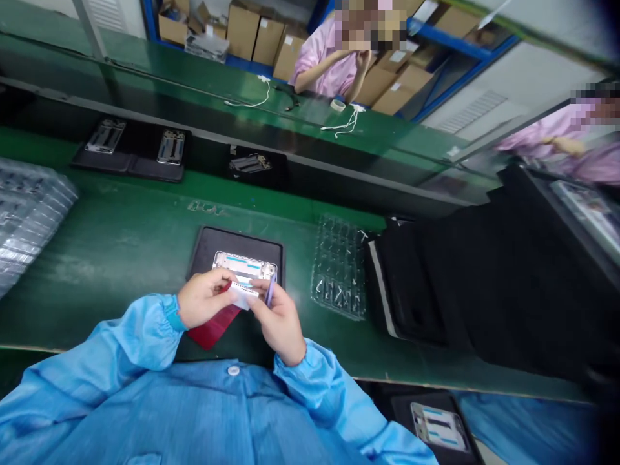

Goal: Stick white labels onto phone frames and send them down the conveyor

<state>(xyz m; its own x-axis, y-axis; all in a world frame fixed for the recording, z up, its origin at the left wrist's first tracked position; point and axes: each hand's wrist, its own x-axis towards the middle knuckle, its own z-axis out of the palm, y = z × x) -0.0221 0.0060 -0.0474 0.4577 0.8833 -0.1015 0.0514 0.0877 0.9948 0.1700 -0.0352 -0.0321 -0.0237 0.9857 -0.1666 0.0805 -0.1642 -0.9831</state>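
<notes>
My left hand point(206, 298) pinches the left end of a small white sheet point(243, 294) with a row of dark marks. My right hand point(278, 318) has its fingers closed on the sheet's right end and also holds a thin purple tool point(270, 290) upright. Just beyond the fingers, a silver phone frame point(246, 265) with blue strips lies on a black tray point(237, 241); the hands cover its near edge. Under my left hand a red sheet point(213, 328) lies on the green table.
A clear plastic tray point(339, 268) with small parts stands right of the black tray. Stacked black trays point(416, 284) rise at the right, stacked clear trays point(29, 213) at the left. More phone frames point(171, 146) lie beyond. A person in pink point(327, 61) sits across.
</notes>
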